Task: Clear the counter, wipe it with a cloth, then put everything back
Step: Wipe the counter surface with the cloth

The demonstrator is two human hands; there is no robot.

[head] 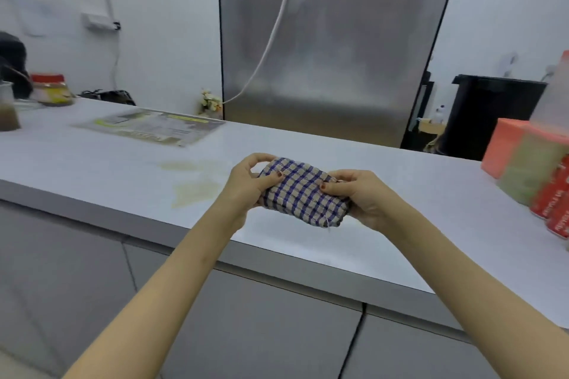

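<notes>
A folded blue-and-beige checked cloth (pixel 300 192) is held in the air just above the white counter (pixel 400 194), near its front edge. My left hand (pixel 246 186) grips the cloth's left end, thumb on top. My right hand (pixel 358 195) grips its right end with the thumb pressed into the fabric. A pale brownish spill stain (pixel 192 184) lies on the counter to the left of my hands.
A laminated sheet (pixel 151 129) lies at the back left, with a red-lidded jar (pixel 50 89) and a cup of brown liquid (pixel 7 111) further left. Orange boxes (pixel 511 154) and red packets (pixel 554 203) crowd the right end. A steel fridge (pixel 332 40) stands behind the counter.
</notes>
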